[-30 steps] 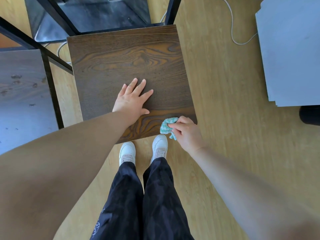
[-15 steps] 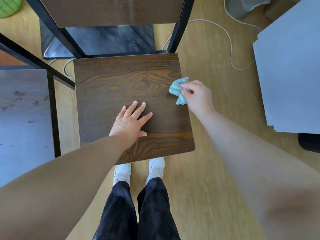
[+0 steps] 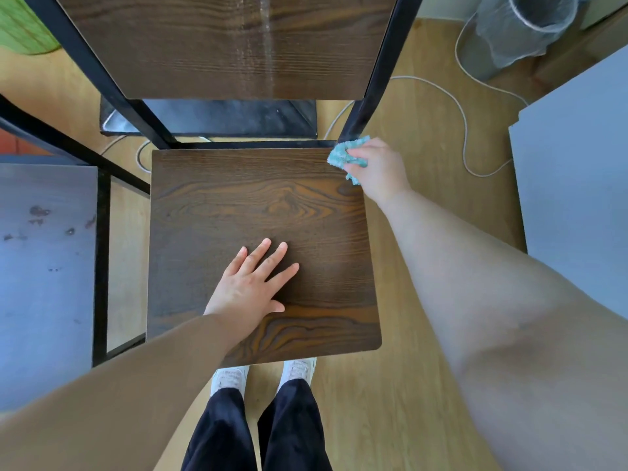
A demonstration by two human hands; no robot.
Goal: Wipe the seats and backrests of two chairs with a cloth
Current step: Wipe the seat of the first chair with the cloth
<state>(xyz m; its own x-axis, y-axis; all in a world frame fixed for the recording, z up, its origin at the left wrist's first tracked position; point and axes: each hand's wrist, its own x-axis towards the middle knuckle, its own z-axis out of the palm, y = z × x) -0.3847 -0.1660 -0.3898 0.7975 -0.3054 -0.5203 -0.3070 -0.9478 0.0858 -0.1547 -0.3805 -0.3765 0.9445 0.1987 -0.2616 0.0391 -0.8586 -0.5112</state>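
A dark wooden chair seat lies right below me, with its wooden backrest rising between black metal posts at the top. My left hand rests flat on the seat's near half, fingers spread. My right hand grips a small teal cloth at the seat's far right corner, touching the base of the right black post. No second chair is clearly visible.
A grey table top with a black frame stands at the left. A grey panel is at the right. A white cable runs over the wooden floor to a clear bin. My feet stand just under the seat's front edge.
My right hand has slid the cloth along the seat's right edge from the near corner to the far corner. My view has tilted up, showing the backrest. My left hand stays put.
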